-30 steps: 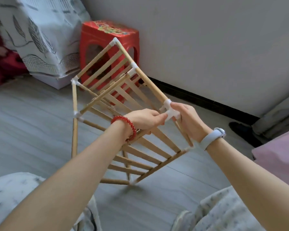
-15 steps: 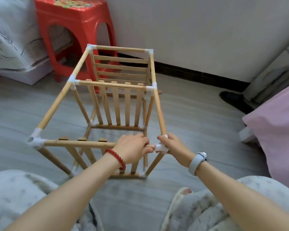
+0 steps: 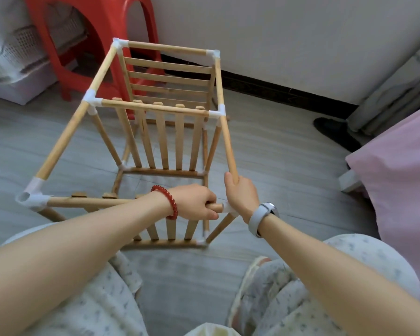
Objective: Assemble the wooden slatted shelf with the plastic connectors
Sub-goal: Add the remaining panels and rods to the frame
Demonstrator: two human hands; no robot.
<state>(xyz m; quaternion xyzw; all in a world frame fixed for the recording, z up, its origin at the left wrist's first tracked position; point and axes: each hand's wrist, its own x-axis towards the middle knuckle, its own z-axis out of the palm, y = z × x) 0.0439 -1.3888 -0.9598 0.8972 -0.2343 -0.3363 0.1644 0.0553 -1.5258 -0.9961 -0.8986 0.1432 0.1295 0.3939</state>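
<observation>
The wooden slatted shelf (image 3: 160,110) stands on the grey floor in front of my knees, its round poles joined by white plastic connectors. My left hand (image 3: 194,202), with a red bead bracelet, grips the near horizontal pole (image 3: 83,202) at its right end. The pole's tip sits at the white corner connector (image 3: 226,207). My right hand (image 3: 240,194), with a grey watch on the wrist, grips the right side pole (image 3: 224,132) just above that connector. Another white connector (image 3: 32,197) caps the near left corner.
A red plastic stool (image 3: 83,44) stands behind the shelf at the left, beside a white basket (image 3: 22,52) under patterned cloth. A white wall with a dark skirting runs along the back. Pink bedding (image 3: 398,190) lies at the right. A dark shoe (image 3: 332,132) rests near the wall.
The shelf went from tilted in the air to standing upright on the floor. Both hands stayed at the near right corner; my right hand shifted up onto the side pole.
</observation>
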